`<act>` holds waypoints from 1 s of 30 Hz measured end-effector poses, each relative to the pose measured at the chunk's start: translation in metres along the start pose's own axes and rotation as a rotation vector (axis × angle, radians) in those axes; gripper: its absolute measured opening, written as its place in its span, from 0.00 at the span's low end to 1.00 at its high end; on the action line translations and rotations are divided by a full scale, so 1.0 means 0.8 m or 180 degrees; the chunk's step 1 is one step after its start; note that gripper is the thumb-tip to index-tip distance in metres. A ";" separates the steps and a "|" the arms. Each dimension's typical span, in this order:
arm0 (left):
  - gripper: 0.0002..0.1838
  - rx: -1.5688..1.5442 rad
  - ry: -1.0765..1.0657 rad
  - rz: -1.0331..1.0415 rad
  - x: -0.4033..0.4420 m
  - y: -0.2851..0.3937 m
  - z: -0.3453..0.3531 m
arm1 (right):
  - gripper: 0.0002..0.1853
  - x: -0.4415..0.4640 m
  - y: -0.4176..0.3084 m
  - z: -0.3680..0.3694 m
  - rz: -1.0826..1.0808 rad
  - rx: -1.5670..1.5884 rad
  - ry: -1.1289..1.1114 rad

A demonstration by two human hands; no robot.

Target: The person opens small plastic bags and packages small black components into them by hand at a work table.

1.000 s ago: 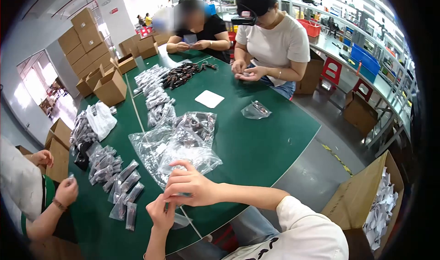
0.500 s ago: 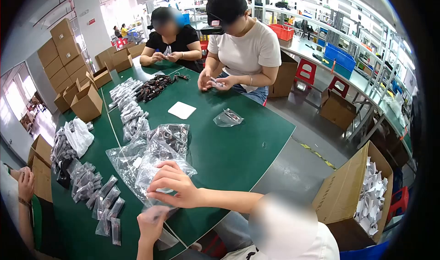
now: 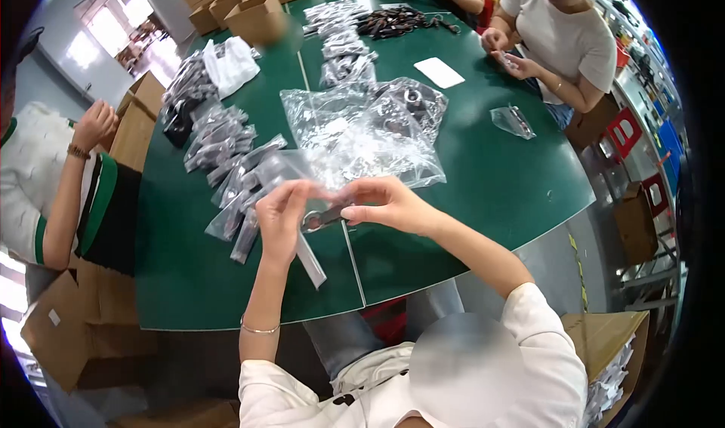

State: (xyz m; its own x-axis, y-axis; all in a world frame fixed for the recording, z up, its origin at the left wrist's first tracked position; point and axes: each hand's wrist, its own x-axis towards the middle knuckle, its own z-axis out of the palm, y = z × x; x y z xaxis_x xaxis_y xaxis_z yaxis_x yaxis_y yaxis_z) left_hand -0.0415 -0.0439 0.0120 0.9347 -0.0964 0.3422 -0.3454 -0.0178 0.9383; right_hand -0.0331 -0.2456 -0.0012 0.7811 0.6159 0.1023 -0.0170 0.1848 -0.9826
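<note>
My left hand [image 3: 279,218] is closed, thumb and fingers pinching a clear plastic bag [image 3: 281,167] that shows above the fingers. My right hand [image 3: 389,204] grips a small dark keychain-like piece [image 3: 329,216] between thumb and fingers. A round metal ring at its left end reaches close to my left hand. Motion blurs the fingertips where the hands nearly meet. Just beyond them lies a large clear plastic bag [image 3: 355,145] with dark ringed pieces inside. A narrow clear sleeve [image 3: 311,263] slants below my left hand; whether I hold it, I cannot tell.
Small bagged pieces [image 3: 223,137] are heaped to the left on the green table [image 3: 483,201]. Further back are more bagged pieces [image 3: 343,39], loose dark pieces [image 3: 393,22] and a white card [image 3: 439,73]. One bagged piece [image 3: 513,121] lies right. Co-workers sit left and across; cardboard boxes [image 3: 257,18] stand behind.
The view has swung left and downward. My right hand has come off the large plastic bag, and both hands are now side by side, with the dark ringed piece visible between them.
</note>
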 end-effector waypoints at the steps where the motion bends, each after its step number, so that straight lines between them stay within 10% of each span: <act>1: 0.16 0.0008 0.0002 -0.0089 0.000 -0.003 -0.004 | 0.16 0.000 -0.002 0.002 -0.0174 -0.0317 -0.0002; 14: 0.18 -0.0165 -0.0918 -0.0957 0.002 -0.003 0.007 | 0.10 0.004 -0.002 -0.013 -0.0029 0.0433 0.1202; 30: 0.15 -0.0848 -0.0476 -0.1213 0.001 -0.002 0.006 | 0.13 0.003 -0.010 -0.009 0.0197 0.0072 0.0736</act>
State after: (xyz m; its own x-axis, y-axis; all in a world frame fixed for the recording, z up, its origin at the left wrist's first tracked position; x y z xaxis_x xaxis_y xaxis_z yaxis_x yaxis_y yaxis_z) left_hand -0.0404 -0.0487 0.0103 0.9612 -0.2749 -0.0208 0.0710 0.1739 0.9822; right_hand -0.0271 -0.2512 0.0061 0.9002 0.4355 0.0012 -0.0813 0.1709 -0.9819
